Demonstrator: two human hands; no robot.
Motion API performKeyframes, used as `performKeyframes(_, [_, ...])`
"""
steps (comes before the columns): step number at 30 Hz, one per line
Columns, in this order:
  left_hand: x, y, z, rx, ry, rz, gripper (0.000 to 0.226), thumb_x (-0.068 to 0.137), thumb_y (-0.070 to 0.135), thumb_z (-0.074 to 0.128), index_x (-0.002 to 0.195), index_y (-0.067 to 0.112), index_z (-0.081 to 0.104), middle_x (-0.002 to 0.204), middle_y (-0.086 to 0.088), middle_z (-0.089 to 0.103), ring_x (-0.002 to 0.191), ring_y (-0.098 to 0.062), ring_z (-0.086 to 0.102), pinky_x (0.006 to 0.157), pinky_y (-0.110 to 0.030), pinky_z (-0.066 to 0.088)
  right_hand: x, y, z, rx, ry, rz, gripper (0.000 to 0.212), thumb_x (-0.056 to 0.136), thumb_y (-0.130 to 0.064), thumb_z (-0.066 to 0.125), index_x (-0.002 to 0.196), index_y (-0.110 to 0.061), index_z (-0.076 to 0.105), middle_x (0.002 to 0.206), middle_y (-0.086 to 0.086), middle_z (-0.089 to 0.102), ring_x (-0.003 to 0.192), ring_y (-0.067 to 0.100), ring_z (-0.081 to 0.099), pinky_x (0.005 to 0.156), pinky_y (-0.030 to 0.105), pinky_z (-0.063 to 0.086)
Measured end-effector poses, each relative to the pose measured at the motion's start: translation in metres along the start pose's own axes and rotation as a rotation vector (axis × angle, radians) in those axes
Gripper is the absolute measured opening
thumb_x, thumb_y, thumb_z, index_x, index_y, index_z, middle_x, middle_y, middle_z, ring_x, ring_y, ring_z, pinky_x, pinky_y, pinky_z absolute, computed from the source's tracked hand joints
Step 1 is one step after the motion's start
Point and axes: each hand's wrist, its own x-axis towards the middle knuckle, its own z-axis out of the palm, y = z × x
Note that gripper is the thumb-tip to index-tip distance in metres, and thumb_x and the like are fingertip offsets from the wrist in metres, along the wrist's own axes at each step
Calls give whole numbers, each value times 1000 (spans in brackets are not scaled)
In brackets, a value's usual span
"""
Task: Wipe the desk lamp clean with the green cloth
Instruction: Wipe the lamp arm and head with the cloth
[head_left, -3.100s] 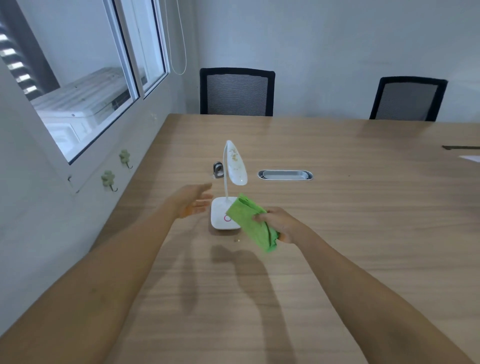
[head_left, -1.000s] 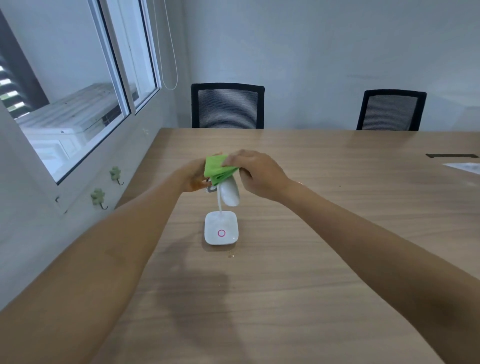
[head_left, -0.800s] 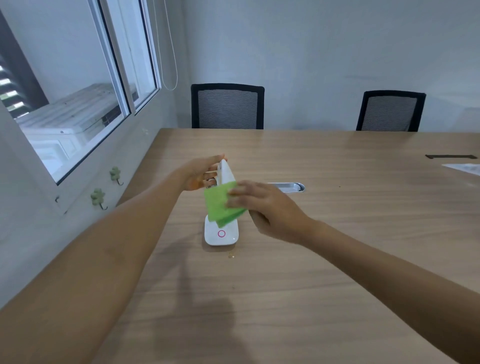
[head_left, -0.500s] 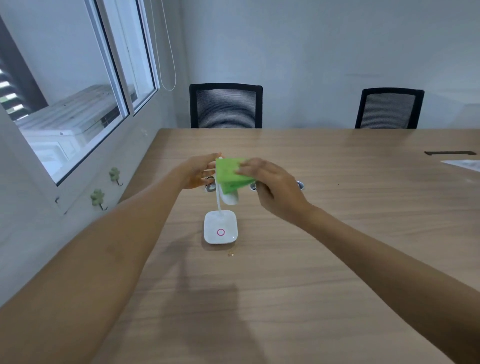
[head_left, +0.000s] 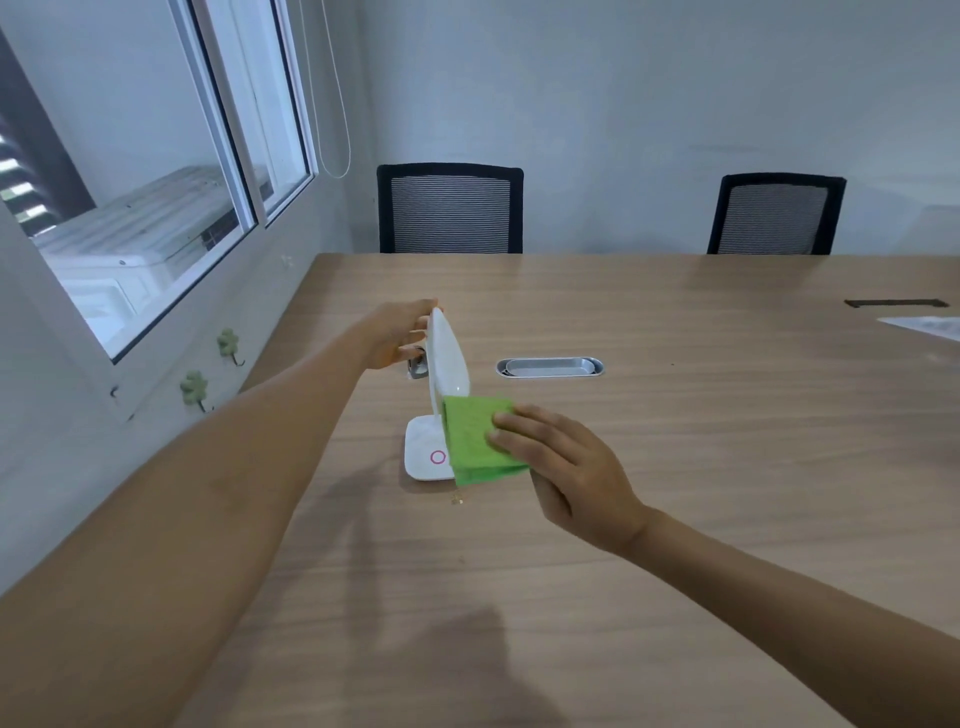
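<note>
A small white desk lamp (head_left: 448, 358) stands on the wooden table (head_left: 675, 467), its square base marked with a pink ring. My left hand (head_left: 397, 338) reaches behind the upright lamp head and holds its top edge. My right hand (head_left: 561, 467) grips a folded green cloth (head_left: 475, 439) just below the tip of the lamp head, in front of the base. The cloth hides the right part of the base. The lamp's thin neck is mostly hidden behind the head.
A silver cable grommet (head_left: 549, 367) sits in the table right of the lamp. A small dark and silver object (head_left: 417, 368) lies behind the lamp. A few crumbs (head_left: 457, 500) lie before the base. Two black chairs (head_left: 450, 209) stand at the far edge. Paper (head_left: 930, 326) at far right.
My right hand has slid the green cloth down from the top of the lamp head to below its tip. My left hand stays on the lamp head.
</note>
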Motion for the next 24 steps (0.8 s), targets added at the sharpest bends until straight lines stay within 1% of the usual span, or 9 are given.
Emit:
performKeyframes(4, [-2,-6,-5,25,83,16,41,88,42,53,119,17,57,116,-1,54,108,-16,51,89,-30,42,-13,-4,5,29,57,9,30,84,0,40,110,-8,53,115,10,70,107,25,63,92,31,52])
performKeyframes(6, [-6,-15,-11,57,123,17,48,89,43,51,128,16,52,116,-1,52,107,-16,49,90,-32,42,-17,-6,13,37,18,33,29,79,1,47,105,-9,52,107,10,73,95,25,67,80,30,56])
performKeyframes(8, [-15,-32,-22,163,159,6,43,89,41,53,122,14,56,114,-2,54,102,-17,51,87,-32,43,-21,-5,26,24,-71,92,28,76,-4,49,102,-13,54,100,8,73,84,24,69,62,30,57])
performKeyframes(10, [-29,-55,-34,341,161,-3,29,88,36,56,107,15,60,106,-4,56,94,-18,52,73,-27,42,-22,-3,42,56,-199,196,28,74,-9,49,100,-15,59,97,6,70,80,24,67,53,30,56])
performKeyframes(13, [-51,-88,-45,502,51,7,23,85,22,63,107,17,64,103,-2,61,96,-15,55,73,-26,44,-18,1,66,145,-330,392,38,72,-22,44,101,-16,69,93,6,69,79,26,68,60,33,58])
performKeyframes(16, [-72,-110,-45,643,-154,-17,57,73,8,72,127,20,56,116,-1,61,107,-13,55,91,-28,44,-7,-1,83,227,-392,553,36,74,-18,50,104,-15,71,100,7,72,91,28,68,78,32,55])
performKeyframes(19, [-83,-131,-40,867,-281,-72,91,61,18,82,140,32,39,126,2,54,117,-17,53,104,-34,43,3,-3,95,263,-445,639,34,75,-6,60,106,-15,70,109,4,73,102,24,66,88,29,49])
performKeyframes(21, [-87,-143,-35,851,-211,16,85,61,23,84,136,34,46,122,5,58,111,-16,58,100,-31,46,8,-5,100,285,-445,653,33,75,-6,61,105,-15,70,108,3,74,101,25,66,89,32,51])
performKeyframes(24, [-89,-151,-34,700,-60,180,39,70,22,78,109,24,71,99,1,74,82,3,64,83,-21,49,14,-8,106,305,-446,641,29,74,-5,62,100,-14,70,100,5,76,94,29,68,85,40,54])
